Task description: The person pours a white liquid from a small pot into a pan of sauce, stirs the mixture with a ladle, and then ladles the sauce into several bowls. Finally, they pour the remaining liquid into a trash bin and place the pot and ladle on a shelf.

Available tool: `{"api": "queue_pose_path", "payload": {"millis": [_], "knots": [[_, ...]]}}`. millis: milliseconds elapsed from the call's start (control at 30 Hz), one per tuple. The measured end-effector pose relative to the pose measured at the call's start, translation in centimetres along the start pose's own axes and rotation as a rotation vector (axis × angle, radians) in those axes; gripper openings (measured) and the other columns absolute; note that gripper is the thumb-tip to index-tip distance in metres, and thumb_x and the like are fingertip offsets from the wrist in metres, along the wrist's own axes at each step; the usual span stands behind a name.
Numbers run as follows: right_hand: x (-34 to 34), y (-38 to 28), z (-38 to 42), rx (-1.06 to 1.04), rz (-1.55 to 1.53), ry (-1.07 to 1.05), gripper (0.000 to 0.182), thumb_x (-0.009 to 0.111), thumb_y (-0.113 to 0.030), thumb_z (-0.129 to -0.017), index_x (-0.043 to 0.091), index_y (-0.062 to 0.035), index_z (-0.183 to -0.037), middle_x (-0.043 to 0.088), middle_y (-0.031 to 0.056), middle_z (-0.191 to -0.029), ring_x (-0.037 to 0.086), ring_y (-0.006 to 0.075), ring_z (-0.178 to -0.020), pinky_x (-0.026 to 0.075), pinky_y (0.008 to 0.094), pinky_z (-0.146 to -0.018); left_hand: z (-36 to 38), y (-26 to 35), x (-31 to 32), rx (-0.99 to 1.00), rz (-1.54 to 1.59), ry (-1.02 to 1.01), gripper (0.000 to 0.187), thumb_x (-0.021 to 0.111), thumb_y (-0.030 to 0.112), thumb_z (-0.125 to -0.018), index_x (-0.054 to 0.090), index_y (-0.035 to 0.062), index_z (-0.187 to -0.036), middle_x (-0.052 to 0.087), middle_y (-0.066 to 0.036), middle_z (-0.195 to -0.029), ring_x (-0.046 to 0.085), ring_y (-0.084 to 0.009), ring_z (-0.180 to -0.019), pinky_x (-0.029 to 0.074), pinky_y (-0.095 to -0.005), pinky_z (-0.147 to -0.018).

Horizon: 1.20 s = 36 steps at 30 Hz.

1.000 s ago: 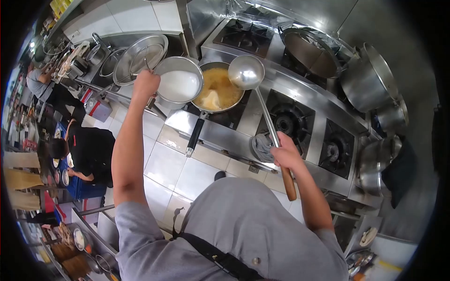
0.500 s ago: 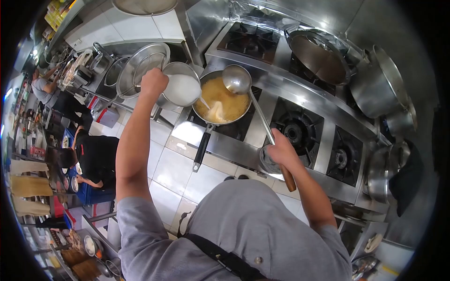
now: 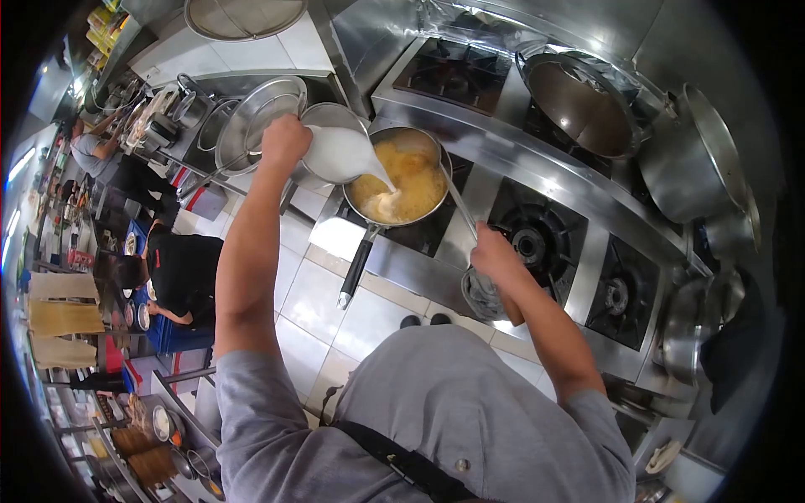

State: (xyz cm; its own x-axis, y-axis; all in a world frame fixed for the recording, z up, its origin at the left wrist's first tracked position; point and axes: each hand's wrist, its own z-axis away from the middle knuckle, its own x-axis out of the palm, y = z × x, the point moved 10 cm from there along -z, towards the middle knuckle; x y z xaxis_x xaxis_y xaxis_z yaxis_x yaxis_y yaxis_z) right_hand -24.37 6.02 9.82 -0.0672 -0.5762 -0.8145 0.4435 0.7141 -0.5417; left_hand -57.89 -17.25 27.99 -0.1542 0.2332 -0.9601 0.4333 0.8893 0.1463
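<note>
My left hand (image 3: 286,139) is closed on the handle of a metal pot (image 3: 329,156), which is tilted over a frying pan. White liquid (image 3: 356,153) streams from the pot into the yellow, bubbling contents of the frying pan (image 3: 397,186). The pan sits on the stove, its black handle (image 3: 357,267) pointing toward me. My right hand (image 3: 495,252) grips a long-handled ladle (image 3: 459,202) with a wooden end. The ladle's bowl is down in the pan, partly covered by the food.
A large metal bowl with a strainer (image 3: 251,126) lies left of the pot. A wok (image 3: 579,105) and a tall stockpot (image 3: 692,159) stand at the back right. Burners (image 3: 530,241) lie beside the pan. Two people work at far left, one in black (image 3: 180,272).
The pot has tilted further, and the white stream is wider. The ladle's bowl has gone from above the pan down into the food. The camera view has shifted slightly.
</note>
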Motion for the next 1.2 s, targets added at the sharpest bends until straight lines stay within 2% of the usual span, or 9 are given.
{"api": "queue_pose_path", "payload": {"millis": [167,233,400,533,600,667,700,900,1200], "knots": [[1.6,-1.0,1.2,0.099,-0.290,-0.252,0.022,0.055,-0.001,-0.078,0.052,0.0064,-0.098,0.063,0.0238,-0.074,0.068,0.0355,-0.062,0.054,0.0455,-0.057,0.5,-2.6,1.1,-0.132,0.122,-0.016,0.032,0.053,0.016,-0.080,0.068,-0.0064,-0.098,0.069,-0.030,-0.096,0.068,-0.0423,-0.096,0.056,-0.0471,-0.079],[3.3,-1.4,1.7,0.209,-0.563,-0.437,0.031,0.056,0.001,-0.077,0.053,0.0044,-0.107,0.053,0.0102,-0.065,0.057,0.0187,-0.048,0.043,0.0345,-0.041,0.5,-5.1,3.0,-0.205,0.219,-0.090,0.035,0.053,0.015,-0.080,0.067,-0.0084,-0.101,0.069,-0.031,-0.096,0.069,-0.0419,-0.094,0.058,-0.0453,-0.073],[4.7,-2.5,3.6,0.280,-0.779,-0.499,0.019,0.057,-0.001,-0.077,0.053,0.0015,-0.096,0.051,0.0076,-0.062,0.054,0.0163,-0.044,0.042,0.0341,-0.040,1.6,-12.2,9.5,0.115,0.608,0.020,0.038,0.052,0.010,-0.078,0.063,-0.0156,-0.103,0.068,-0.023,-0.085,0.070,-0.0363,-0.065,0.063,-0.0440,-0.053],[3.4,-4.5,6.0,0.217,-0.580,-0.374,0.022,0.058,-0.001,-0.077,0.055,0.0025,-0.099,0.051,0.0081,-0.062,0.052,0.0144,-0.042,0.041,0.0333,-0.038,6.1,-16.1,9.3,-0.122,0.784,-0.035,0.031,0.054,0.010,-0.078,0.065,-0.0134,-0.095,0.064,-0.016,-0.077,0.067,-0.0303,-0.059,0.063,-0.0459,-0.052],[4.1,-4.2,7.2,0.238,-0.468,-0.366,0.026,0.059,-0.002,-0.076,0.056,0.0037,-0.102,0.057,0.0129,-0.067,0.059,0.0211,-0.051,0.048,0.0365,-0.048,8.3,-19.9,10.9,-0.254,0.851,-0.049,0.025,0.056,0.011,-0.077,0.065,-0.0093,-0.088,0.062,-0.012,-0.071,0.065,-0.0266,-0.057,0.061,-0.0411,-0.049],[3.0,-4.5,7.6,-0.082,-0.187,-0.016,0.024,0.057,-0.007,-0.078,0.054,0.0009,-0.101,0.062,0.0217,-0.073,0.065,0.0423,-0.068,0.052,0.0471,-0.065,12.0,-20.3,8.4,-0.397,0.905,-0.038,0.022,0.057,0.011,-0.076,0.065,-0.0082,-0.084,0.061,-0.012,-0.069,0.063,-0.0247,-0.055,0.058,-0.0389,-0.047],[2.6,-4.9,8.9,0.077,-0.173,-0.062,0.033,0.057,-0.010,-0.078,0.053,-0.0019,-0.110,0.065,0.0268,-0.082,0.062,0.0507,-0.085,0.050,0.0529,-0.079,14.2,-21.1,7.9,-0.532,0.946,-0.032,0.020,0.058,0.012,-0.076,0.064,-0.0072,-0.081,0.061,-0.011,-0.067,0.062,-0.0228,-0.054,0.055,-0.0366,-0.045],[4.1,-6.3,13.3,0.196,0.090,-0.049,0.041,0.057,-0.011,-0.081,0.047,-0.0048,-0.121,0.066,0.0307,-0.091,0.063,0.0500,-0.088,0.048,0.0581,-0.081,24.2,-27.4,10.9,-0.674,0.868,-0.021,0.019,0.058,0.011,-0.073,0.065,-0.0071,-0.074,0.059,-0.009,-0.059,0.049,-0.0136,-0.050,0.039,-0.0315,-0.047],[8.3,-3.5,10.6,0.221,0.222,-0.037,0.037,0.054,-0.009,-0.082,0.049,-0.0037,-0.119,0.067,0.0296,-0.088,0.065,0.0494,-0.083,0.050,0.0585,-0.078,36.6,-33.3,20.0,-0.867,0.939,-0.041,0.015,0.055,0.007,-0.078,0.061,-0.0054,-0.072,0.057,-0.007,-0.059,0.052,-0.0145,-0.049,0.044,-0.0330,-0.043]]}}
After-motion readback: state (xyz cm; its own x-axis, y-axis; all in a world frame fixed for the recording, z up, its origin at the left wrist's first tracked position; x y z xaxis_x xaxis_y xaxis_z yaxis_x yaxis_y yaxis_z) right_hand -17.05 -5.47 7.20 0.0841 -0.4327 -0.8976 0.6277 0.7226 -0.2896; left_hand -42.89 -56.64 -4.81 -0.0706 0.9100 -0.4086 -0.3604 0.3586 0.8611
